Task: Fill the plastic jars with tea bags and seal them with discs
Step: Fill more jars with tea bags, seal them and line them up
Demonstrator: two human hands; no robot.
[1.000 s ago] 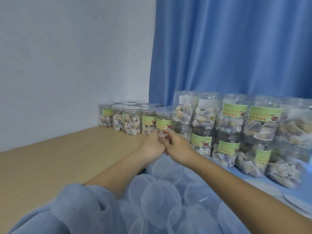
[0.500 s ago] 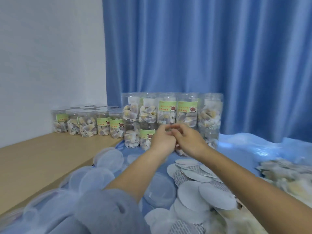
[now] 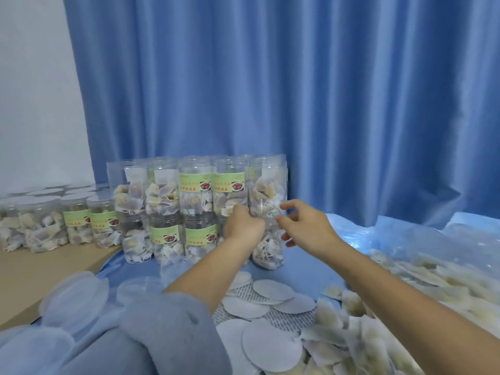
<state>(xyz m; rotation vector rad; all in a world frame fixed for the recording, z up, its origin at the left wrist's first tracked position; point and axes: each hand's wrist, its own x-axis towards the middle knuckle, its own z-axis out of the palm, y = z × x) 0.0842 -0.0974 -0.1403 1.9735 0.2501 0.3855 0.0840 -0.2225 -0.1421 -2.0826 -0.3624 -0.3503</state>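
Note:
Clear plastic jars (image 3: 197, 185) full of tea bags stand stacked two high on the blue sheet, several with green labels. My left hand (image 3: 243, 226) is curled with its back to me, pressed against the stack where the upper and lower jars meet; its fingers are hidden. My right hand (image 3: 305, 228) hovers just right of it, in front of the rightmost jars (image 3: 267, 182), fingers spread. White sealing discs (image 3: 270, 345) lie in a loose heap below my forearms. Loose tea bags (image 3: 405, 307) are piled at the right.
A row of lidded, filled jars (image 3: 75, 220) stands on the wooden table (image 3: 40, 272) at the left. Clear plastic lids (image 3: 73, 296) lie scattered at the lower left beside my grey sleeve (image 3: 173, 328). A blue curtain (image 3: 270, 90) hangs close behind the jars.
The view has swung right, from the lidded row to the stacked jars. My hands, pinched together before, have come apart, and the right hand's fingers have spread.

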